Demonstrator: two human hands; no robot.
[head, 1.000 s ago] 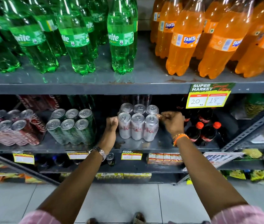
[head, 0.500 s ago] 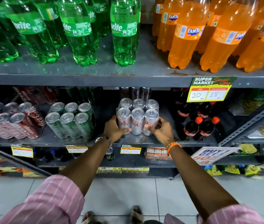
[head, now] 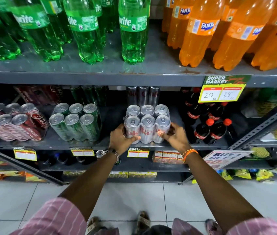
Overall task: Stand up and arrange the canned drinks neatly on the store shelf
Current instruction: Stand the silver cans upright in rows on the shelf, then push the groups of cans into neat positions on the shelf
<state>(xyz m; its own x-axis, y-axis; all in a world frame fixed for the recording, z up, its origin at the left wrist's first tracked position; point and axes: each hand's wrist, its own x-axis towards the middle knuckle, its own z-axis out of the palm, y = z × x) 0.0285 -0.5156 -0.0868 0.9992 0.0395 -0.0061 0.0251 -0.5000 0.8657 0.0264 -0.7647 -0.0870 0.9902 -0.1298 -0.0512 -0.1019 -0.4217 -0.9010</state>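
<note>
A shrink-wrapped pack of silver cans (head: 147,122) stands upright on the middle grey shelf (head: 114,145), near its front edge. My left hand (head: 121,139) grips the pack's lower left corner, thumb across the front. My right hand (head: 174,135) grips its lower right corner. Behind the pack stand more silver cans (head: 142,95). Left of it sit a pack of green cans (head: 76,122) and a pack of red cans (head: 15,121), the red one leaning left.
Small cola bottles (head: 209,126) stand right of the silver pack. Large green bottles (head: 83,28) and orange bottles (head: 219,31) fill the upper shelf, which carries a yellow price tag (head: 222,89). Lower shelves hold small boxes (head: 167,156) and packets. Tiled floor lies below.
Both hands have slid from the pack's upper sides down to its lower front corners. The view has dropped slightly and moved closer to the shelf.
</note>
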